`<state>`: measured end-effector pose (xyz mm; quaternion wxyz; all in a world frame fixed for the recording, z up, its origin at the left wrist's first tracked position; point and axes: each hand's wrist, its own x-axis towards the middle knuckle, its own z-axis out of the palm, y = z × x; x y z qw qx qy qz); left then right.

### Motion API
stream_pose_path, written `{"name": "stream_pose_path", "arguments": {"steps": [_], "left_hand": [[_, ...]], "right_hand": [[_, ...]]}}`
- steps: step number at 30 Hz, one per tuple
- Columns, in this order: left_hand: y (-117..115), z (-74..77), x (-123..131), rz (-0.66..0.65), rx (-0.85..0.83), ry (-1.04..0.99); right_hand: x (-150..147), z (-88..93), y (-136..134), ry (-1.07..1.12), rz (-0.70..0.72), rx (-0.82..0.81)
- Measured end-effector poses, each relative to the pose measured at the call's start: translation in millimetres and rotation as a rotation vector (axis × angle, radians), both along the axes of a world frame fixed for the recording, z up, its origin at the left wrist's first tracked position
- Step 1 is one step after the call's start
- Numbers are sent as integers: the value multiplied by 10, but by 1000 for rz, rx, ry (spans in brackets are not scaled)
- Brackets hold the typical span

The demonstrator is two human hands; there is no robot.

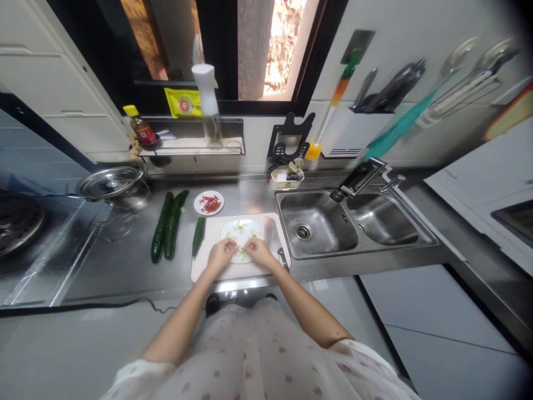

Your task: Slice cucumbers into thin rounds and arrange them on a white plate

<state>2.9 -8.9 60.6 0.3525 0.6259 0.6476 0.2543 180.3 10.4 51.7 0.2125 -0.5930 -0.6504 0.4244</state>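
Left hand (pixel 222 255) and right hand (pixel 260 251), side by side over the plate (pixel 249 224); no telling whether fingers clamp its slices (pixel 240 225); board (pixel 250 274) beneath.

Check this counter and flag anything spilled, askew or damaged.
Nothing stands out. The red bits sit within their small plate, the pale slices lie on the larger plate, and the knife rests on the cutting board.

The single view here looks out from the person's own head, forward and steeply down past the shirt (pixel 250 361). From beside them, I'd call it arm's-reach near to the left hand (pixel 222 254) and right hand (pixel 259 253), which sit around mid-frame. It spans wide, taking in bench (pixel 108 272), sink (pixel 328 236) at right and window (pixel 287 50) ahead.
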Motion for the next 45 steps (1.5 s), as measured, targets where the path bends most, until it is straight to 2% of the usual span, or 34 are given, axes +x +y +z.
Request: {"name": "stream_pose_path", "arguments": {"steps": [5,19,45], "left_hand": [[25,-88,60,-49,-65,123],[62,-170,167,-100,-156,322],[95,-247,222,-113,-160,393]], "right_hand": [[-33,-18,-6,-141,35,-12],[-114,17,3,-448,148,-42],[-170,-22,28,-519,177,-64]]}}
